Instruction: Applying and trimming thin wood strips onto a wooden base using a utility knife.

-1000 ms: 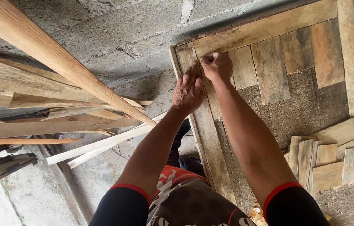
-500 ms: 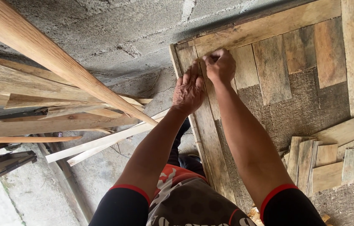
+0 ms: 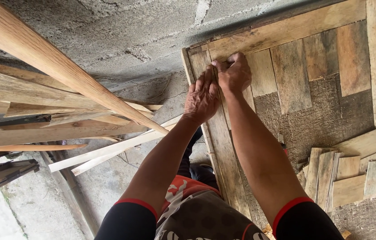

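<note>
Concrete wall behind, loose planks leaning at left. Wooden frame lies flat, partly filled with short slats. Since a second ago both hands hold station at the frame's top left corner; little has shifted. Left hand rests flat, fingers together, on the side rail. Right hand is curled, pressing a slat edge; whether it grips anything, cannot tell. Fitting appears ongoing, spare slats stacked nearby.

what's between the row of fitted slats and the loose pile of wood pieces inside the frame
In the head view, only bare rough backing board lies between the fitted slats and the loose pile; nothing rests on that stretch.
</note>
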